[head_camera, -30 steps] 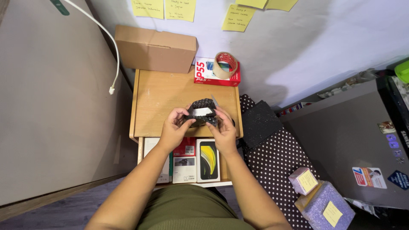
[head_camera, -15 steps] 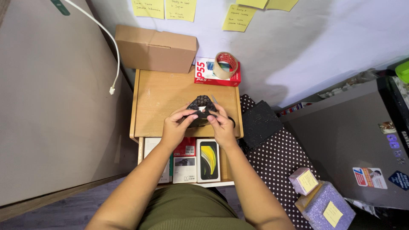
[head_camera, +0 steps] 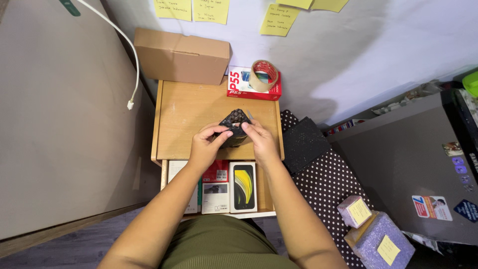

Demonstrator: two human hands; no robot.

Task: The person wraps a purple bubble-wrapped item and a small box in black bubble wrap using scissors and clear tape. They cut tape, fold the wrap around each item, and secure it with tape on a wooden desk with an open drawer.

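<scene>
Both of my hands hold a small bundle of black bubble wrap over the near edge of a small wooden table. My left hand grips its left side, with the thumb across the front. My right hand pinches its right side and presses the wrap shut. Whatever is inside the wrap is hidden. A thin grey blade or strip lies on the table just behind the bundle.
A brown cardboard box stands at the table's back, beside a red and white box with a tape roll on top. An open drawer below holds several phone boxes. A dotted black cloth and purple packages lie right.
A white item that showed inside the open wrap is now covered. The wrap has been folded shut into a tighter bundle, and both hands have closed in on it.
</scene>
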